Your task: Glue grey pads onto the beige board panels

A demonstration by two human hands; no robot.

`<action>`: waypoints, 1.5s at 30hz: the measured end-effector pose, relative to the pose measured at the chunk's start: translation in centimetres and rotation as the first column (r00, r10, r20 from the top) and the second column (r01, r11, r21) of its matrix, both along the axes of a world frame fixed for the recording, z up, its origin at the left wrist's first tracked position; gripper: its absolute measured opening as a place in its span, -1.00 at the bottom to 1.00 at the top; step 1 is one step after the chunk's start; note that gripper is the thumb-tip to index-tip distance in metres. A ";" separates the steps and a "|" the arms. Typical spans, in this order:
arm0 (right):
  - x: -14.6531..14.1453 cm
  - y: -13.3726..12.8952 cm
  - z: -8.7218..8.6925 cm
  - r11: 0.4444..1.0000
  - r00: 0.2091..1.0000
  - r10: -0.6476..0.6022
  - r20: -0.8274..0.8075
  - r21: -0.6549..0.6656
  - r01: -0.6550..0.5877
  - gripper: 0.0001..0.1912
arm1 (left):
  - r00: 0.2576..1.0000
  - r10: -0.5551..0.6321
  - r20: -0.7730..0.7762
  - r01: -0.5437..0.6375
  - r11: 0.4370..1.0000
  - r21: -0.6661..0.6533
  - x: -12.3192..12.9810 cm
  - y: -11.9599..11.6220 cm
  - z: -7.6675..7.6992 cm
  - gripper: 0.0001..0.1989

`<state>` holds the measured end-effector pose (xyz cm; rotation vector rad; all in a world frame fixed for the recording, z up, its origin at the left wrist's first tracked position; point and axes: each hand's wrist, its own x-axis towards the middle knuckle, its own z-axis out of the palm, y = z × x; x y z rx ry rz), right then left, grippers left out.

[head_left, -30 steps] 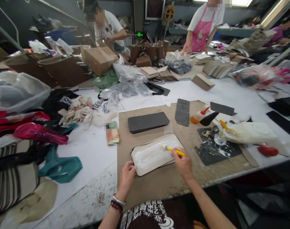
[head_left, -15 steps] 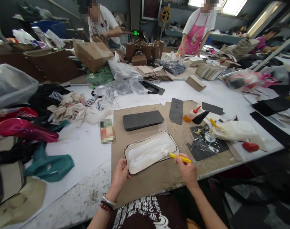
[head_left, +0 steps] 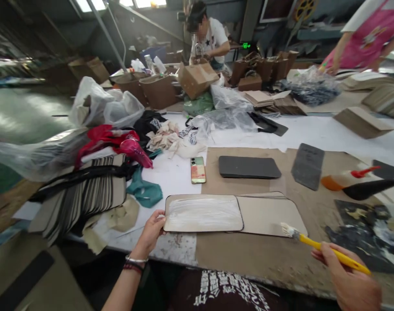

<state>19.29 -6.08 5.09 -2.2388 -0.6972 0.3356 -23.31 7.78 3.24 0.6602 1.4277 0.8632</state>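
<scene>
We judge the panel [head_left: 203, 214] to be light: our left hand [head_left: 151, 231] manages it from one end. It looks thin and stiff, like board, with no sag that we can see along its length. The white coat [head_left: 200, 212] looks wet and would likely be slippery and easy to smear, so the bare margin and the edges seem the best places to take hold. The corners, we think, could crease under a hard squeeze.

Our left hand is nearly closed, thumb and fingers pinching the panel's left end. Our right hand [head_left: 352, 276] is curled around the yellow handle of the brush [head_left: 328, 248], whose pale bristles show against the right end of a second panel [head_left: 264, 212].

The panel is in front of us, its left end past the edge of the cardboard [head_left: 238, 255] and its right end overlapping the second panel; from this angle we can't be sure whether it lies flat or is slightly raised. It is a long, round-cornered beige rectangle with a thin dark edge, streaked white lengthwise.
</scene>
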 end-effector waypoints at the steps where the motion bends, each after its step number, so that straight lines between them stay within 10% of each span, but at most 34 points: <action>1: -0.3 0.5 0.3 0.999 1.000 0.000 -0.015 -0.050 -0.001 -0.58 | 0.999 0.035 0.018 -0.034 0.999 -0.029 -0.6 -0.2 0.0 -0.66; 5: -3.0 2.6 1.4 0.954 0.968 0.249 0.042 -0.186 -0.237 -0.57 | 0.979 0.145 0.143 -0.131 0.986 -0.099 -0.4 -0.4 1.8 -0.70; 10: -8.2 6.4 0.3 0.753 0.791 0.610 -0.041 -0.281 -0.595 -0.64 | 0.949 0.187 0.255 -0.164 0.981 -0.107 2.2 0.7 6.8 -0.79; 16: -13.2 12.5 -2.5 0.570 0.760 0.642 -0.100 -0.601 -0.561 -0.69 | 0.960 0.181 0.216 -0.167 0.983 -0.082 4.2 2.0 10.2 -0.81; 34: -13.9 17.1 -6.0 0.741 0.876 0.418 -0.241 -0.468 -0.482 -0.73 | 0.971 0.091 0.220 -0.087 0.996 -0.028 4.9 2.6 10.7 -0.80; 45: -10.8 15.5 -1.8 0.921 0.901 0.318 -0.295 -0.131 -0.368 -0.80 | 0.961 0.160 0.226 -0.168 0.986 0.019 2.1 3.4 11.7 -0.76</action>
